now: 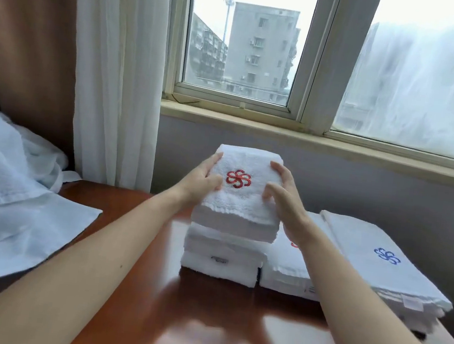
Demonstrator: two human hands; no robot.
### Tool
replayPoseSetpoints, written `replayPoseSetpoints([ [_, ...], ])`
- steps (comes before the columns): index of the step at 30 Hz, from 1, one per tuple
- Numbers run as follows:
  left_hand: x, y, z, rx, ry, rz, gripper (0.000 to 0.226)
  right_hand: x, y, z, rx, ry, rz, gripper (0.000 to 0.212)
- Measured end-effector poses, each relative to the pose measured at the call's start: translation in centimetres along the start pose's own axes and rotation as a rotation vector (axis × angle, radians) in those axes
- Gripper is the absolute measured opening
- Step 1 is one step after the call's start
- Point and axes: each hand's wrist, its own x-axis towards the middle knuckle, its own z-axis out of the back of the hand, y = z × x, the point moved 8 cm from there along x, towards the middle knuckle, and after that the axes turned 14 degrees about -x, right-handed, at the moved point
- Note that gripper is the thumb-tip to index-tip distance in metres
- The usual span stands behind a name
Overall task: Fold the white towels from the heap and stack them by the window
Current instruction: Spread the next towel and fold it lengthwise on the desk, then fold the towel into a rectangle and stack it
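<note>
White terry, the folded towel (240, 205) lay on the stack (220, 262) below the window (241, 45), long axis toward the window; left grip (202, 180) and right grip (284, 204) clasped its flanks, equally near.

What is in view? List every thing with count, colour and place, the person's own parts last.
folded towel: one, white with red emblem, atop the middle stack
middle stack: one, white, on the table below the window; towel count unclear
low pile: one, white, right of the stack, partly hidden by the right arm
flat pile: one, white with blue emblem, table's right end
heap: one, white, table's left end
table: one, glossy red-brown
sheer curtain: one, white, left of the window
brown curtain: one, far left
window: one, pale frame, behind the table
left grip: one, bare hand, holding the towel's left side
right grip: one, bare hand, holding its right side
</note>
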Motion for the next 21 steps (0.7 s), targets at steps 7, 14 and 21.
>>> replayPoseSetpoints([
  [7, 1.7, 8.4, 0.4, 0.185, -0.015, 0.170, 0.068, 1.1, -6.2, -2.5, -0.150, 0.097, -0.201, 0.071],
  [14, 0.8, 8.0, 0.6, 0.206, -0.020, 0.162, 0.068, 0.9, -5.7, -2.7, -0.213, 0.105, -0.209, 0.049],
  [21, -5.3, 4.2, 0.5, 0.117, -0.010, 0.094, 0.020, -2.5, -3.3, -2.2, -0.513, 0.063, -0.171, 0.038],
])
